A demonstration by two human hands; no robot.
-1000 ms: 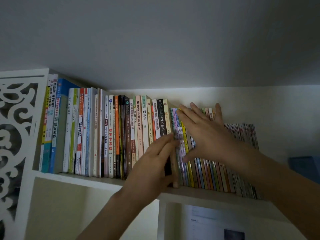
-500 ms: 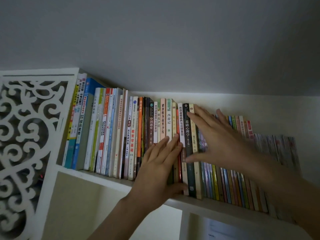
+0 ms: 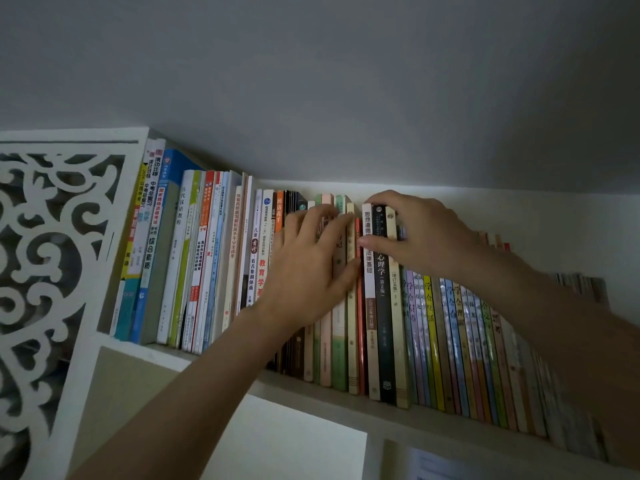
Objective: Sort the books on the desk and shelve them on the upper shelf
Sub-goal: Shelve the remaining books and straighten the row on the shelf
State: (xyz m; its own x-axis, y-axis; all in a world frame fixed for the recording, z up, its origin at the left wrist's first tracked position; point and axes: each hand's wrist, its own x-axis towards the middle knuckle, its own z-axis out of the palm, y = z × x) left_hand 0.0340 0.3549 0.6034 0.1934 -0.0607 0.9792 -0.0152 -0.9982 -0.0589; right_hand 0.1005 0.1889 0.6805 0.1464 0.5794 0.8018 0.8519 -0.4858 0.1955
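**Both hands at the row of books on the upper shelf**

A grey ceiling (image 3: 346,81) slopes over everything, and under it runs the white upper shelf (image 3: 433,419), its board carrying one long row of books (image 3: 194,265) standing spine-out from end to end. On the left the shelf is closed by a white side panel (image 3: 52,254) cut through with scrollwork. The tallest books stand at that left end, pale and blue ones leaning a little; the row steps down through mid-height volumes in the middle to a run of thin, brightly coloured spines (image 3: 450,341) on the right, which tilt slightly.

Two bare forearms reach up from below. The left hand (image 3: 308,268) lies flat against the spines in the middle of the row, fingers straight and spread only a little, holding nothing, its thumb beside a thin red book (image 3: 361,334). Just to its right, the right hand (image 3: 419,233) curls over the tops of a black-spined book (image 3: 384,323) and its two cream neighbours, fingers hooked over the upper edges and thumb pressed on the spines, so that it grips that small cluster. The two hands are near each other, with the red book between them.
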